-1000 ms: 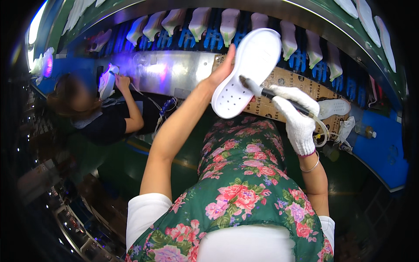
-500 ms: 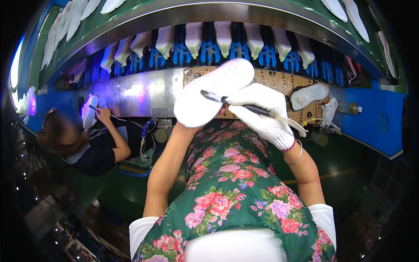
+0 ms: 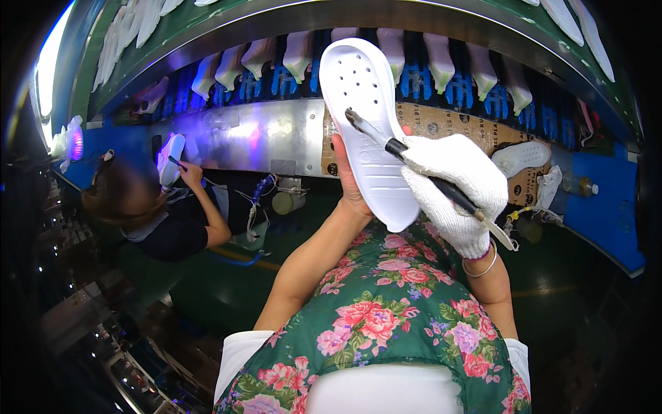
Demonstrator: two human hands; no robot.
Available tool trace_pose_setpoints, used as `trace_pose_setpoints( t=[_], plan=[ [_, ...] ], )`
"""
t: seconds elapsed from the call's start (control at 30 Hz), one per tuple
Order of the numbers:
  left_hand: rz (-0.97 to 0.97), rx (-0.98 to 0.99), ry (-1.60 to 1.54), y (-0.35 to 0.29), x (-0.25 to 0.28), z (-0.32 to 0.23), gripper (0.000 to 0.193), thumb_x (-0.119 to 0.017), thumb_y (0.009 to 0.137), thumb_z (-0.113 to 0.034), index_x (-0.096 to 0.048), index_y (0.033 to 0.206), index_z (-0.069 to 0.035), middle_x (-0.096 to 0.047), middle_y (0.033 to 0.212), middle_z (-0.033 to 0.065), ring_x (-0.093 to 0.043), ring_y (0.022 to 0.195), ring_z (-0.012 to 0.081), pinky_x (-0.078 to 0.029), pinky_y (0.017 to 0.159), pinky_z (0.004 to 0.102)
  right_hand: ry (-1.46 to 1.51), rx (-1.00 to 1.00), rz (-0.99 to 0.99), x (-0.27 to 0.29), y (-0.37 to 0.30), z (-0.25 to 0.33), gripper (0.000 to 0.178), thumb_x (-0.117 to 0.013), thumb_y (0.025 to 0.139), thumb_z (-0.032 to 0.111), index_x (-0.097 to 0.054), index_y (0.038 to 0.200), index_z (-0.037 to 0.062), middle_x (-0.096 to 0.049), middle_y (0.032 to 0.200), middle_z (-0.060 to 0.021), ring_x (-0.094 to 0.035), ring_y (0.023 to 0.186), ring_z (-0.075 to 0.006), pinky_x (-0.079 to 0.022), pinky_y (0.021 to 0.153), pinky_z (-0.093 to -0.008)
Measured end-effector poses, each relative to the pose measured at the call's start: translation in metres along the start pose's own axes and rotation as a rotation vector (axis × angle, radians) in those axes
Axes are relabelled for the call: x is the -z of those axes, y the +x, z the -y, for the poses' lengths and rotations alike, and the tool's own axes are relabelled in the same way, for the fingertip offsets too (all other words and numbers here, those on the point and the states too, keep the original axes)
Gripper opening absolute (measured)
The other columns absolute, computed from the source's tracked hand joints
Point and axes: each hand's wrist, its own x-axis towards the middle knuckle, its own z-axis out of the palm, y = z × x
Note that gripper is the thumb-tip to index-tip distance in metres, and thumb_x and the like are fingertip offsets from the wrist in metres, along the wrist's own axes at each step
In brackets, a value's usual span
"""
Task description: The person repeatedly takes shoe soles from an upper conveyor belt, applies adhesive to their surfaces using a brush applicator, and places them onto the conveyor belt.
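Observation:
A white shoe sole [image 3: 376,162] with small holes near its toe end is held up in front of me, its inner face toward me. My bare left hand [image 3: 352,183] grips it from beneath, fingers showing at both edges. In a white knitted glove, my right hand [image 3: 458,186] is closed around a brush [image 3: 396,147] with a black grip and a pale tube at its rear. The dark bristle tip lies on or just over the sole below the holes; actual contact I cannot tell.
Another white sole [image 3: 522,157] lies on the cardboard-covered bench [image 3: 452,124] at right, near a bottle [image 3: 580,185] and crumpled white cloth [image 3: 549,185]. Behind, shoe uppers [image 3: 438,62] stand on blue holders. At left, a co-worker's hand [image 3: 192,174] brushes a white sole [image 3: 169,160].
The sole has turned more upright, its toe end now pointing away from me. My brush has shifted along it toward the holes. The whole view has also shifted somewhat.

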Motion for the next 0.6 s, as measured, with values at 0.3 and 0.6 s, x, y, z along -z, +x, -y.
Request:
trace_pose_setpoints(
  t=[0.3, 0.6],
  plan=[
    [-0.246, -0.044, 0.387, 0.001, -0.012, 0.024, 0.111, -0.064, 0.073, -0.083, -0.035, 0.154, -0.013, -0.050, 0.148, 0.0127, -0.051, 0.135, 0.0315, -0.042, 0.114, 0.0513, -0.172, 0.072, -0.003, -0.004, 0.005, -0.005, 0.034, -0.076, 0.080, 0.008, -0.076, 0.114, 0.0084, -0.075, 0.106, -0.0097, -0.071, 0.098, -0.0265, -0.055, 0.088, -0.0387],
    [-0.321, 0.022, 0.338, 0.002, 0.002, 0.027, 0.108, -0.067, 0.074, -0.080, -0.039, 0.152, -0.010, -0.053, 0.145, 0.0153, -0.053, 0.132, 0.0323, -0.042, 0.115, 0.0494, 0.021, -0.020, -0.159, -0.012, 0.003, 0.000, 0.023, -0.080, 0.075, 0.000, -0.076, 0.098, 0.0018, -0.075, 0.095, -0.0149, -0.073, 0.084, -0.0267, -0.056, 0.076, -0.0341]
  ],
)
